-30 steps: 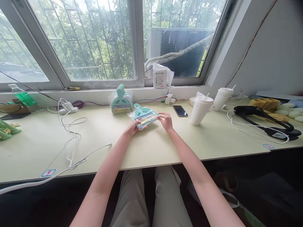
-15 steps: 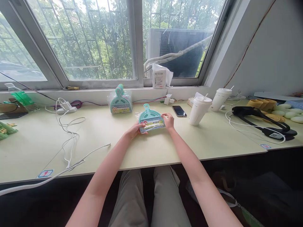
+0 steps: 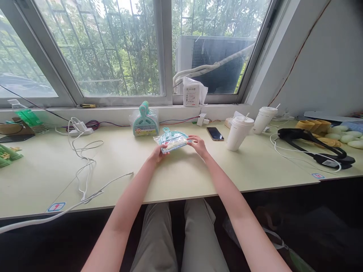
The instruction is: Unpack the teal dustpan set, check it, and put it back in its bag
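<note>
A teal dustpan-and-brush set (image 3: 175, 141) in clear plastic is held over the desk, tilted back, its handle toward the window. My left hand (image 3: 160, 152) grips its lower left corner, thumb on top. At its right edge, the fingers of my right hand (image 3: 197, 145) are closed on the rim. Glare on the wrap blurs the label. Behind and to the left, a stack of similar wrapped sets (image 3: 145, 122) stands upright against the sill.
A phone (image 3: 215, 133) lies right of my hands, beside a white cup (image 3: 239, 132) and a second cup (image 3: 264, 119). White cables (image 3: 87, 162) run across the left of the desk (image 3: 176, 181). A black strapped device (image 3: 314, 147) lies at the right.
The held set has tipped back to a flatter angle and shifted slightly left. Both hands have moved left with it and keep hold.
</note>
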{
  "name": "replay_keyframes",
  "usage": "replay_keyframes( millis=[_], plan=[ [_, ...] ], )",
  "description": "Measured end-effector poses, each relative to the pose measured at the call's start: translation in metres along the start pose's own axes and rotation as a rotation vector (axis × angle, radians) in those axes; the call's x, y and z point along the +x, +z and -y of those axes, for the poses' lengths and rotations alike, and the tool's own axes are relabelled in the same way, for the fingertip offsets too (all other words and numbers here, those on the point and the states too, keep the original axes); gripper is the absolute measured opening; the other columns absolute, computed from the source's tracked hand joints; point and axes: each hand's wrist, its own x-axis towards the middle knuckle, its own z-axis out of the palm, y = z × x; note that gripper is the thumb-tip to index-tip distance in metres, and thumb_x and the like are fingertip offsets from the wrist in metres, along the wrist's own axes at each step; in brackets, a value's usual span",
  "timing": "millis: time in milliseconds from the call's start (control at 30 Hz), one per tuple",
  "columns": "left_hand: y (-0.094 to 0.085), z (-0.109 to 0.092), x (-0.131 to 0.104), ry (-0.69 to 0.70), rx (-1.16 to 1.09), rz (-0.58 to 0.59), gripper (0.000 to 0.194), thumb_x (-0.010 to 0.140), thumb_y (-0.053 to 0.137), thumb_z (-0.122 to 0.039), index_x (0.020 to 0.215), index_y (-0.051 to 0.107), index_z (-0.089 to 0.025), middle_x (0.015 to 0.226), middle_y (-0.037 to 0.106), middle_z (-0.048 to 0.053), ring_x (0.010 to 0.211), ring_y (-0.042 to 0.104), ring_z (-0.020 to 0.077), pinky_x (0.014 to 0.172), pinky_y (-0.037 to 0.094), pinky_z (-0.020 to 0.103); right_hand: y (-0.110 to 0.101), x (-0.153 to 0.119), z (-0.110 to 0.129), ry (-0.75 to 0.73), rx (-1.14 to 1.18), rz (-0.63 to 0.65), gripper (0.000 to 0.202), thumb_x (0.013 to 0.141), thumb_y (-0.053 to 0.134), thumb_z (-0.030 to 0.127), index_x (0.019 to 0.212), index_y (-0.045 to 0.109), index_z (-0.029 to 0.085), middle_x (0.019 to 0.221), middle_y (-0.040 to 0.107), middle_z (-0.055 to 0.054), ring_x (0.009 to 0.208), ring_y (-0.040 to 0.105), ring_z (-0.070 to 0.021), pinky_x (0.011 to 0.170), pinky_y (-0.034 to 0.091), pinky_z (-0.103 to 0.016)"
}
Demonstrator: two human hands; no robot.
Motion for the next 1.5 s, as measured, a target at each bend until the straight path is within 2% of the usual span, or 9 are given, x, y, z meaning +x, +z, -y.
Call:
replay_keyframes(
  millis=[233,633,700,867,967,1067,1233,1367,1500],
  plan=[
    [0.001,0.004,0.001,0.046,0.094,0.122,0.034,0.078,0.057,-0.010,0.112,0.053,-0.011,0.073,0.064,0.002,0.044,0.057,0.0082,0.041,0.049,0.017,0.002,0.004,-0.008,0.074,0.031,-0.102,0.028,0.071,0.071,0.048,0.074,0.065,0.021,0.100,0.070,-0.007,0.105,0.062,-0.0251,0.095,0.044,-0.043],
    [0.000,0.006,-0.001,0.101,0.309,0.264,0.045,0.079,0.066,-0.021,0.117,0.043,-0.017,0.082,0.067,0.003,0.044,0.059,0.0092,0.044,0.049,0.022,0.013,0.001,-0.024,0.212,0.004,-0.162,0.016,0.071,0.071,0.031,0.073,0.063,0.018,0.123,0.056,-0.012,0.109,0.058,-0.0236,0.085,0.056,-0.037],
    [-0.002,0.006,0.000,0.103,0.331,0.270,0.047,0.079,0.067,-0.022,0.118,0.042,-0.018,0.084,0.068,0.003,0.044,0.059,0.0093,0.043,0.048,0.021,0.014,0.000,-0.026,0.275,0.059,-0.125,0.018,0.071,0.071,0.030,0.084,0.064,0.018,0.127,0.055,-0.011,0.102,0.061,-0.0217,0.076,0.059,-0.034],
    [-0.006,0.006,-0.001,0.113,0.419,0.280,0.054,0.079,0.070,-0.027,0.124,0.042,-0.018,0.088,0.069,0.006,0.045,0.061,0.0107,0.040,0.044,0.021,0.012,-0.002,-0.024,0.508,0.298,-0.052,0.065,0.067,0.075,0.017,0.128,0.054,0.022,0.119,0.066,-0.010,0.086,0.068,-0.0185,0.070,0.061,-0.032],
    [-0.002,0.006,-0.005,0.213,0.459,0.200,0.076,0.078,0.072,-0.035,0.141,0.032,-0.022,0.103,0.069,0.010,0.049,0.062,0.0101,0.043,0.045,0.021,0.009,0.001,-0.022,0.598,0.434,0.034,0.045,0.066,0.077,0.011,0.110,0.065,0.014,0.097,0.074,-0.009,0.080,0.069,-0.0197,0.067,0.061,-0.031],
    [0.006,0.005,-0.010,0.400,0.442,0.125,0.092,0.081,0.068,-0.049,0.153,0.013,-0.032,0.121,0.066,0.010,0.064,0.067,0.0114,0.055,0.052,0.022,0.007,0.004,-0.023,0.640,0.501,-0.071,0.024,0.067,0.075,0.006,0.088,0.068,0.014,0.083,0.074,-0.005,0.071,0.069,-0.0170,0.065,0.061,-0.029],
    [0.010,0.007,-0.005,0.575,0.599,0.263,0.076,0.075,0.069,-0.054,0.144,0.042,-0.036,0.145,0.050,0.008,0.095,0.065,0.0168,0.072,0.057,0.028,0.002,0.007,-0.025,0.647,0.599,-0.220,0.023,0.072,0.068,0.000,0.086,0.062,0.017,0.079,0.072,-0.001,0.072,0.069,-0.0141,0.072,0.062,-0.030],
    [0.006,0.010,0.005,0.665,0.777,0.096,0.041,0.076,0.067,-0.046,0.109,0.070,-0.022,0.121,0.067,0.008,0.078,0.062,0.0147,0.062,0.053,0.026,0.001,0.005,-0.024,0.632,0.592,-0.189,0.025,0.073,0.066,0.000,0.088,0.058,0.018,0.082,0.072,-0.001,0.077,0.070,-0.0152,0.078,0.063,-0.034],
    [0.005,0.009,0.008,0.645,0.748,0.003,0.030,0.084,0.057,-0.042,0.087,0.074,-0.017,0.099,0.072,0.008,0.085,0.062,0.0176,0.057,0.051,0.022,0.004,0.003,-0.023,0.588,0.576,-0.143,0.026,0.072,0.070,0.004,0.089,0.056,0.020,0.087,0.072,-0.002,0.081,0.071,-0.0174,0.083,0.062,-0.039]
  ],
)
